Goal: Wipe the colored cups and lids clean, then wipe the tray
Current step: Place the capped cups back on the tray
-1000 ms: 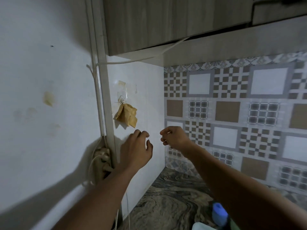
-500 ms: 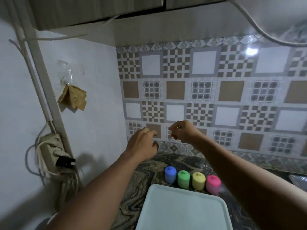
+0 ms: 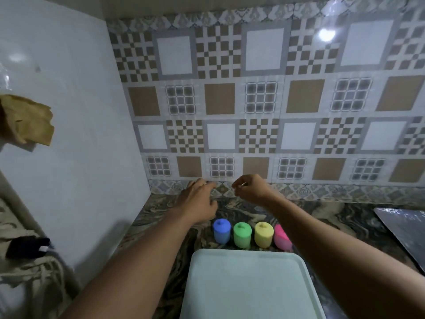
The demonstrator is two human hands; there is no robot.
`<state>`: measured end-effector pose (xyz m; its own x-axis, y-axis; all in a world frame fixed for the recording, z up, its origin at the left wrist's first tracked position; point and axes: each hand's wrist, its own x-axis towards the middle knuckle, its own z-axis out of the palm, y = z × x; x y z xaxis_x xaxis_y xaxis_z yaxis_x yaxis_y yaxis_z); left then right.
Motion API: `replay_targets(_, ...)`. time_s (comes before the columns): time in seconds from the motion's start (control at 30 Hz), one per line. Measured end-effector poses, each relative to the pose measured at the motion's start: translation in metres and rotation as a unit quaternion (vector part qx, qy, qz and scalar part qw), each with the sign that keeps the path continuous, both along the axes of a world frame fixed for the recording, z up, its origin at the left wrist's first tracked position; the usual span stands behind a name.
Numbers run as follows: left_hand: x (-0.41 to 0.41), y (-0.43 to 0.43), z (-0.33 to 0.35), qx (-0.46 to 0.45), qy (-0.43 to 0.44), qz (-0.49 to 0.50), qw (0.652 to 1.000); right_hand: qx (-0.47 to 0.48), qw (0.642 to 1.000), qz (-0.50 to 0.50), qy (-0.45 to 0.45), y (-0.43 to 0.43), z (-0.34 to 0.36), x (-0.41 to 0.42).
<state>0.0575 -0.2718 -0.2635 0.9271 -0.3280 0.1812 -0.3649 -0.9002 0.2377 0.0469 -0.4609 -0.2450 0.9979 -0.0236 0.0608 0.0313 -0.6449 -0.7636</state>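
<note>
Four small lidded cups stand in a row on the marbled counter: blue (image 3: pixel 221 230), green (image 3: pixel 242 235), yellow (image 3: pixel 264 234) and pink (image 3: pixel 281 237), the pink one partly hidden by my right forearm. A pale mint tray (image 3: pixel 250 286) lies just in front of them with nothing on it. My left hand (image 3: pixel 199 201) hovers above and behind the blue cup, fingers loosely curled, holding nothing. My right hand (image 3: pixel 251 189) hangs beside it with fingertips pinched together; I cannot see anything in it. A yellowish cloth (image 3: pixel 27 119) hangs on the left wall.
Patterned tiles cover the back wall. A white wall panel closes the left side. A black plug (image 3: pixel 27 246) and cables sit at the lower left. A shiny metal sheet (image 3: pixel 404 229) lies on the counter at the right.
The view has swung right and down from the hanging cloth to the counter. Both hands have dropped from near the cloth to above the cups, holding nothing.
</note>
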Motion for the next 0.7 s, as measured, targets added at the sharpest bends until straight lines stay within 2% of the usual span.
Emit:
replay_targets(0.37,0.091,-0.002,-0.093,0.001,0.133,-0.024,0.991,-0.054,0.995,-0.041,0.068,-0.01,-0.086,0.053)
replay_targets(0.53,0.12,-0.007,-0.132,0.021,0.232,-0.056,0.971,-0.158,0.982,-0.02,0.098,-0.018,-0.117,0.079)
replay_targets(0.6,0.128,-0.01,-0.144,0.06,0.262,-0.085,0.96,-0.233,0.963,0.019,0.137,-0.018,-0.13,0.088)
replay_targets(0.7,0.131,-0.012,-0.162,0.097,0.265,-0.117,0.952,-0.369,0.899,0.099,0.216,-0.016,-0.145,0.092)
